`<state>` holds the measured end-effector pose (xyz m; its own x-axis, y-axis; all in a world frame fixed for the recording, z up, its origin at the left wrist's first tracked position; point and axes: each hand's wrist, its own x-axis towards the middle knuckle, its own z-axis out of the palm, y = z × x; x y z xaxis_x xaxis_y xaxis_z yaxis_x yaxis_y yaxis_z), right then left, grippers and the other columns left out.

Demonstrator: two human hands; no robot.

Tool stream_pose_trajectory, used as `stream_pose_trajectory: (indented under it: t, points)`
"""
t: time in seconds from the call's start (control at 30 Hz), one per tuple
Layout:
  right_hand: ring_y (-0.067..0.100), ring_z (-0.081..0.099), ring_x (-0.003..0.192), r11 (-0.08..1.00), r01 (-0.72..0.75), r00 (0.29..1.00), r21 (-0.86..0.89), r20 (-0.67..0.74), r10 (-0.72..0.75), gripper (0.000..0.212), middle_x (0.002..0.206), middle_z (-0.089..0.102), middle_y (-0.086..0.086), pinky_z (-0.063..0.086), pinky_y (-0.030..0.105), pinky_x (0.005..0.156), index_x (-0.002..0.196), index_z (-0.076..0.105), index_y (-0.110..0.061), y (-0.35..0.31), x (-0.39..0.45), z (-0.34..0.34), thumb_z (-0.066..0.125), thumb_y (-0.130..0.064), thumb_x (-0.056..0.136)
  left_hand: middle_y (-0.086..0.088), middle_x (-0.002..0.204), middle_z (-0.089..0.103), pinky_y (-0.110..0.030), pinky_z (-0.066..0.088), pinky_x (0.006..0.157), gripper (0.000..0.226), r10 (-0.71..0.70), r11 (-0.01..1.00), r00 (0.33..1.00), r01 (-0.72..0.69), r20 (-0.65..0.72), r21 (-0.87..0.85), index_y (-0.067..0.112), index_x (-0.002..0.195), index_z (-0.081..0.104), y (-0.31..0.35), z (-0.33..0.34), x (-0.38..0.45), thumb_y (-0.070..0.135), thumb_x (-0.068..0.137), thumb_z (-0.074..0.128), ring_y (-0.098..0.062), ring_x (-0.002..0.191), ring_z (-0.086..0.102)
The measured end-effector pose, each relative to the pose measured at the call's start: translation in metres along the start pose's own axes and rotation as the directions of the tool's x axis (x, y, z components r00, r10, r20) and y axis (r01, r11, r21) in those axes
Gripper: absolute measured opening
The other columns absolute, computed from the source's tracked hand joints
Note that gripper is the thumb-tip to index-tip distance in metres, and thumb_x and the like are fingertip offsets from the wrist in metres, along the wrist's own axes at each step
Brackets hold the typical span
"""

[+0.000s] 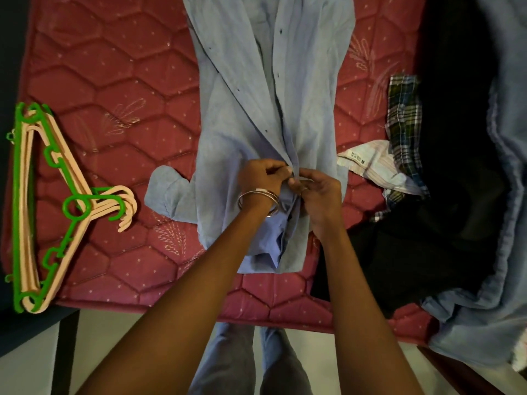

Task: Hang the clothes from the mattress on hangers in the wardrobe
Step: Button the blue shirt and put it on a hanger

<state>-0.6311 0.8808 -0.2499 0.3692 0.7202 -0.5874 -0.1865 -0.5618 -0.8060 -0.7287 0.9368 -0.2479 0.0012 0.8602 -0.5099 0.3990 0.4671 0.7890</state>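
Blue shirt, two hands pinching

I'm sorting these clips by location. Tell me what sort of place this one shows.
Most likely a bedroom at home. A red quilted mattress serves as the work surface, a light blue button-up shirt lies spread on it, and a stack of green and peach plastic hangers waits beside it.

Shirt: spread on the mattress, middle
Hangers: stacked at the mattress's left edge
Clothes pile: right of the shirt
Left hand, right hand: meeting on the shirt's front
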Motion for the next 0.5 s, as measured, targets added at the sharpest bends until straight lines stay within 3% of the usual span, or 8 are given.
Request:
stream_pose_trajectory:
  t: [0.17,0.23,0.3,0.33,0.4,0.5]
  points:
    - [0.022,0.071,0.077,0.998,-0.053,0.999,0.040,-0.011,0.053,0.010,0.086,0.073,0.011,0.056,0.029,0.068,0.093,0.072,-0.005,-0.002,0.003,0.001,0.063,-0.009,0.090,-0.008,0.072,0.070,-0.034,0.060,0.066,0.007,-0.073,0.994,0.996,0.069,0.045,0.080,0.007,0.085,0.075,0.001,-0.008,0.006,0.011,0.078,0.075,-0.022,0.062,0.067]
    - [0.022,0.068,0.075,0.986,-0.078,0.994,0.145,-0.065,0.088,0.009,0.081,0.072,0.011,0.055,0.030,0.070,0.085,0.072,-0.005,-0.002,0.006,0.002,0.064,-0.007,0.089,-0.010,0.071,0.072,-0.036,0.059,0.068,0.003,-0.006,0.981,0.999,0.012,-0.035,0.191,0.007,0.078,0.075,-0.001,-0.012,0.008,0.010,0.077,0.074,-0.026,0.065,0.068]
    - [0.020,0.064,0.072,0.976,-0.013,0.986,0.219,-0.162,0.050,0.009,0.076,0.069,0.008,0.054,0.030,0.069,0.081,0.072,-0.007,-0.002,0.008,0.000,0.066,-0.006,0.088,-0.012,0.078,0.072,-0.033,0.056,0.070,0.007,0.105,0.912,0.992,-0.067,-0.073,0.404,0.006,0.080,0.074,-0.001,-0.016,0.009,0.012,0.079,0.071,-0.028,0.073,0.068]
    - [0.018,0.064,0.072,0.986,0.061,0.980,0.156,-0.196,-0.030,0.008,0.076,0.070,0.007,0.053,0.030,0.068,0.082,0.072,-0.008,0.000,0.008,0.000,0.066,-0.007,0.087,-0.013,0.082,0.072,-0.034,0.054,0.070,0.009,0.143,0.871,0.988,-0.096,-0.062,0.483,0.007,0.083,0.074,0.001,-0.016,0.007,0.013,0.081,0.068,-0.030,0.078,0.067]
    - [0.012,0.063,0.073,0.959,0.245,0.950,-0.141,-0.161,-0.266,0.007,0.081,0.072,0.006,0.051,0.022,0.068,0.089,0.074,-0.007,0.003,0.007,0.002,0.068,-0.009,0.085,-0.016,0.087,0.071,-0.038,0.052,0.073,0.014,0.193,0.823,0.981,-0.163,0.003,0.544,0.008,0.090,0.074,0.004,-0.013,0.006,0.014,0.084,0.063,-0.034,0.084,0.064]
    - [0.005,0.054,0.071,0.689,0.470,0.825,-0.552,-0.003,-0.565,0.013,0.082,0.069,0.010,0.035,-0.002,0.068,0.094,0.074,-0.002,0.004,0.004,0.010,0.068,-0.003,0.082,-0.019,0.079,0.070,-0.042,0.053,0.071,0.015,0.242,0.856,0.970,-0.228,0.031,0.464,0.003,0.085,0.074,0.002,-0.006,0.004,0.011,0.085,0.061,-0.033,0.075,0.065]
